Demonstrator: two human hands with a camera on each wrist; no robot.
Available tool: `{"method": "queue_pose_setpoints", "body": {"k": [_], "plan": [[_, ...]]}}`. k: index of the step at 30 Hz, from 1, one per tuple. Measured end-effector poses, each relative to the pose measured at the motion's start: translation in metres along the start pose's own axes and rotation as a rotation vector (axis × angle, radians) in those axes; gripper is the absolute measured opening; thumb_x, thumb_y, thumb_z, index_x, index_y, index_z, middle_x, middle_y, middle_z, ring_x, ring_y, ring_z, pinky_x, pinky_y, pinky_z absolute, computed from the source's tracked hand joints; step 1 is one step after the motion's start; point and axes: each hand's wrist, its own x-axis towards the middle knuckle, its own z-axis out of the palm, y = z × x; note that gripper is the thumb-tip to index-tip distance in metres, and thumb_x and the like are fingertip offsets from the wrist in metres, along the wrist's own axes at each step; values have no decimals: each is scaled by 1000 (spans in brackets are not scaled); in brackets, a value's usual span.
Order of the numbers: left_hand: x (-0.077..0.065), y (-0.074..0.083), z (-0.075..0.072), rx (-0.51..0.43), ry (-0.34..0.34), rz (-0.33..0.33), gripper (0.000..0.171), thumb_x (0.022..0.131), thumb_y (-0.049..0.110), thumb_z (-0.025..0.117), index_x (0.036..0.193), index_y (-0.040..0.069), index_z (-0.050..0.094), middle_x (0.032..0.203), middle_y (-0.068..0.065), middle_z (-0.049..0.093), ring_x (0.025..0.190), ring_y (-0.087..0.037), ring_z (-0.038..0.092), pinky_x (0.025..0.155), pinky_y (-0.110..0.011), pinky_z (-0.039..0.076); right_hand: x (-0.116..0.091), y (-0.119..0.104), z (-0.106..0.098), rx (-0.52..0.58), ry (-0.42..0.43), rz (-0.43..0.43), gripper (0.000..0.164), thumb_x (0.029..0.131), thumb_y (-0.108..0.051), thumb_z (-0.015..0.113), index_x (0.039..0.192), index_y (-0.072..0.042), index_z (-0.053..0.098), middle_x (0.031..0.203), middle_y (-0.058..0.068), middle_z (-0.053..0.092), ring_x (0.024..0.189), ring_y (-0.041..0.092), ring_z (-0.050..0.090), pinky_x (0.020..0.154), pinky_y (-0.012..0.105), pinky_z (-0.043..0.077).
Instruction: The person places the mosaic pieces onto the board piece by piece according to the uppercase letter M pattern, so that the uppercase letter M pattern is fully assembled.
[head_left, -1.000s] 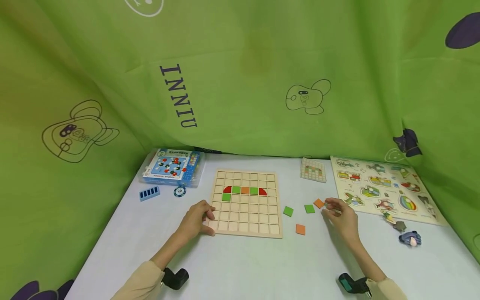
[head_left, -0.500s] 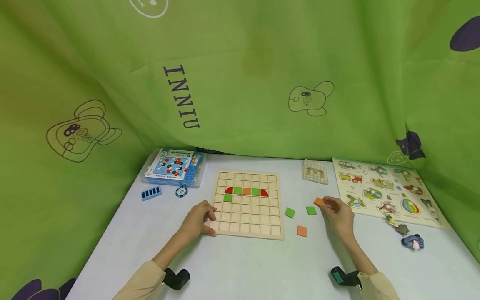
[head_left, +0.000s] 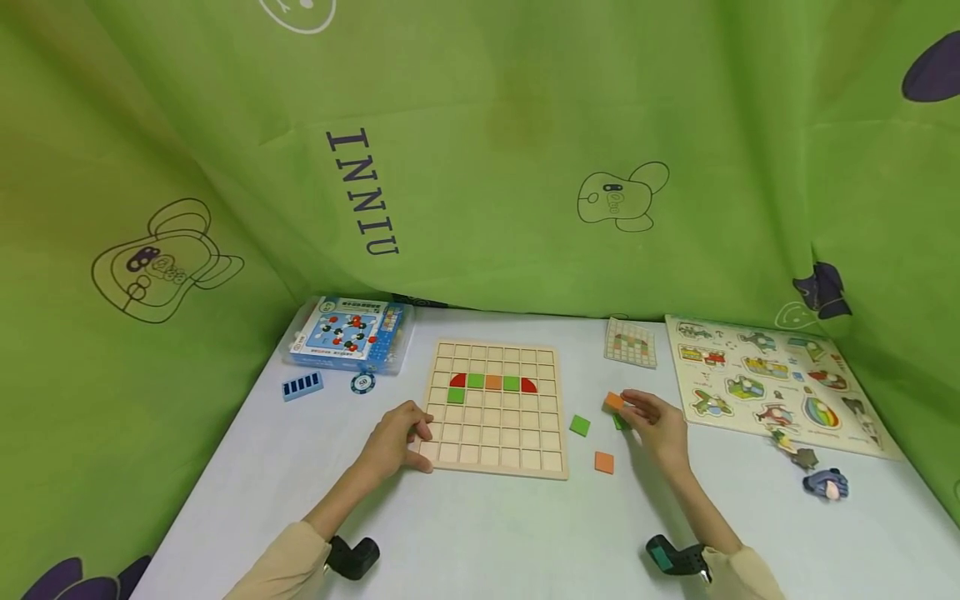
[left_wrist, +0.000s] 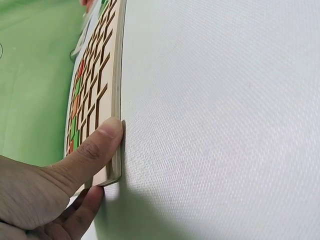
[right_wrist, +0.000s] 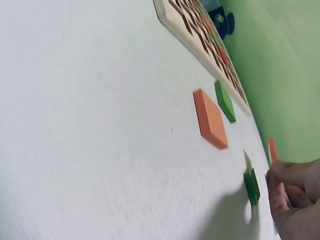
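My right hand [head_left: 660, 427] pinches an orange square tile [head_left: 613, 402] between thumb and fingertips, held above the table. A green tile [head_left: 619, 423] shows partly behind those fingers. In the right wrist view the held tile [right_wrist: 272, 149] sticks out past the fingertips. At the near left corner of the wooden grid board [head_left: 491, 472], my left hand [head_left: 388, 439] grips the frame, thumb [left_wrist: 102, 140] on the front edge and fingers at the side. Red quarter-round, green and orange tiles form a row on the board, with one green tile [head_left: 456, 396] below its left end.
Between board and right hand lie a green tile [head_left: 580, 425] and an orange tile [head_left: 604, 462]. A pattern card [head_left: 630, 342] and picture puzzle board [head_left: 720, 408] are at the back right, small figures [head_left: 826, 484] near it. A boxed molecule set [head_left: 345, 333] stands back left.
My right hand has taken hold of the orange tile, lifted it and carried it left over the green tile. The left hand stays at the board's corner.
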Motion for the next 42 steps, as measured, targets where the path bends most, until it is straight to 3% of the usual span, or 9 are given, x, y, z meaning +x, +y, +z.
{"method": "queue_pose_setpoints", "body": {"k": [8,18,24,29,35,42], "plan": [[0,0,-1,2,-6,-3,41,49,2,91,73,4,58,102,-11,64,73,-16,48,64,-24,41,-5,-11,19,40,-68,15,30,83,6,68,112,9,64,109,24,67,83,4,64,71,10,47],[0,0,-1,1,-5,-6,40,50,2,91,73,4,58,102,-10,65,73,-16,47,64,-24,40,-16,-34,54,105,-134,15,28,82,7,68,110,8,65,107,22,68,90,29,66,74,15,49],[0,0,-1,-2,-5,-1,39,50,2,90,74,4,59,102,-9,64,74,-15,47,65,-24,41,-23,-48,83,180,-176,20,27,81,8,69,109,7,66,104,20,69,90,29,66,74,17,51],[-2,1,0,-1,-7,-12,40,50,2,91,74,5,59,103,-10,65,73,-16,47,65,-24,40,-29,-56,109,206,-212,-34,26,81,10,68,106,5,67,100,17,69,87,27,66,71,19,51],[-3,2,0,-9,4,2,41,50,1,91,75,5,58,103,-11,66,71,-17,46,63,-23,38,-29,-67,138,153,-222,-171,24,79,12,69,103,6,68,94,16,70,81,26,67,68,22,53],[-3,3,-1,2,8,12,41,50,1,91,74,5,58,104,-12,66,71,-17,46,62,-23,39,-23,-76,158,167,-282,-244,25,78,12,69,103,8,67,96,18,69,81,27,66,69,25,54]]}}
